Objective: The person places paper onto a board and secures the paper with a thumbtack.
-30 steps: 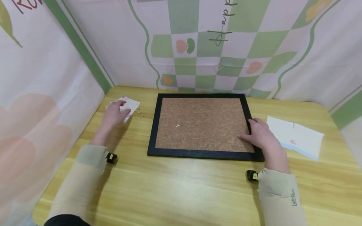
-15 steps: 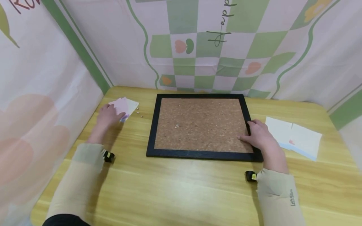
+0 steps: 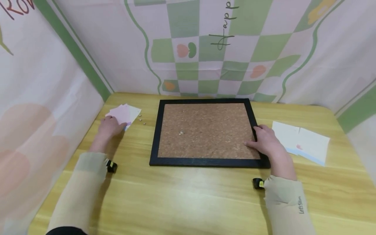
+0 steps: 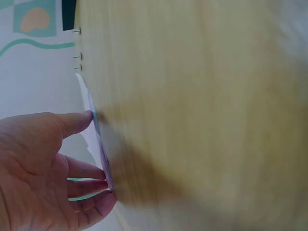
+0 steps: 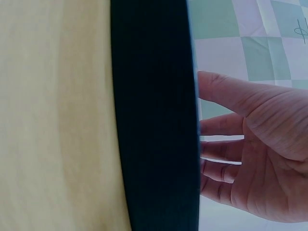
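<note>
Reference: head view, 12 o'clock pointing away from the person.

The fanned cards (image 3: 122, 112) lie flat on the table (image 3: 188, 199) at its far-left corner, about 1 o'clock from the left hand (image 3: 109, 126). The left hand is the nearer one and is in contact with them; the right hand (image 3: 267, 140) is on the far side of the corkboard (image 3: 202, 130). The cards overlap, so no single long axis can be read; the exposed white corner points toward 2 o'clock. The corkboard's long axis runs from 9 to 3 o'clock.

Left hand: the thumb stands well apart from the fingers, which are loosely bent. In the left wrist view, the thumb tip and fingertips touch the cards at separate points. No closed pinch is visible.

Right hand: thumb and fingers are spread. The hand rests on the right bar of the black frame (image 3: 202, 161), thumb over the cork.

Three small pins (image 3: 140, 119) lie just beside the cards, at 2 o'clock from the left hand. Two paper sheets (image 3: 305, 147) lie at 3 o'clock from the right hand.
</note>
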Available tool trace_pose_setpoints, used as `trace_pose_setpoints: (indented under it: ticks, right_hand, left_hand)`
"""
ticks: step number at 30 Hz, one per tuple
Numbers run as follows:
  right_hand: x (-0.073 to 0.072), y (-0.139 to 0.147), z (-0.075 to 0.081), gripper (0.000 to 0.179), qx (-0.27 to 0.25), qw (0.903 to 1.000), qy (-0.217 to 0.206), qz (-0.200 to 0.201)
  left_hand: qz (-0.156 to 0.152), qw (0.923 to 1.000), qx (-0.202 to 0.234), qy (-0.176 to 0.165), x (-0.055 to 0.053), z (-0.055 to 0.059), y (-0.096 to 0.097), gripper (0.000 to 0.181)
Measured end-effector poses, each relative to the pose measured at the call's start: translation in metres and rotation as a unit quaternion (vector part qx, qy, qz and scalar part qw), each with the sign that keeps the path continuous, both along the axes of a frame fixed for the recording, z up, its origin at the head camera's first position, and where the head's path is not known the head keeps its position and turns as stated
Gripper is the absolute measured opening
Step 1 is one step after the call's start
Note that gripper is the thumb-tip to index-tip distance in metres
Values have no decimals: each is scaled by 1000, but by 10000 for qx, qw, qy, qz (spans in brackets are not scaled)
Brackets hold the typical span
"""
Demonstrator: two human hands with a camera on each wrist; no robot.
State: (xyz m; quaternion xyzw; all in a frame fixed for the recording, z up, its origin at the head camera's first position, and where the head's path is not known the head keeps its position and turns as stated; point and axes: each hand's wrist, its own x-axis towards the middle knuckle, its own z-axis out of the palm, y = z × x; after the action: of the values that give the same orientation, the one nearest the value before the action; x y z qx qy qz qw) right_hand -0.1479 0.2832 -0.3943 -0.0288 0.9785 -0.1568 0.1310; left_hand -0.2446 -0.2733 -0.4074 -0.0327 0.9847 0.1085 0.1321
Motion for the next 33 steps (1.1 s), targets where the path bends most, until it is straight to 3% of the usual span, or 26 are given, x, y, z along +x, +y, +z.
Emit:
trace_pose_setpoints:
  ticks: [5,11,17,24,33]
  right_hand:
    - [1,1,0,81,-57,10000,-19,-34]
    - [3,2,2,80,-112,9999,-34,-76]
    - [4,1,2,80,-191,9998,-38,-76]
    - [4,1,0,80,-150,9999,22,-27]
    - [4,1,2,79,-187,9998,44,-56]
  left_hand:
    - [3,9998,-195,13,0,1,1,81]
    - [-210,9990,-377,122,0,4,4,77]
    - [-227,9983,-261,477,3,5,3,65]
    - [-513,9938,-317,938,7,-1,-4,50]
    - [-275,9955,-140,901,5,0,-3,52]
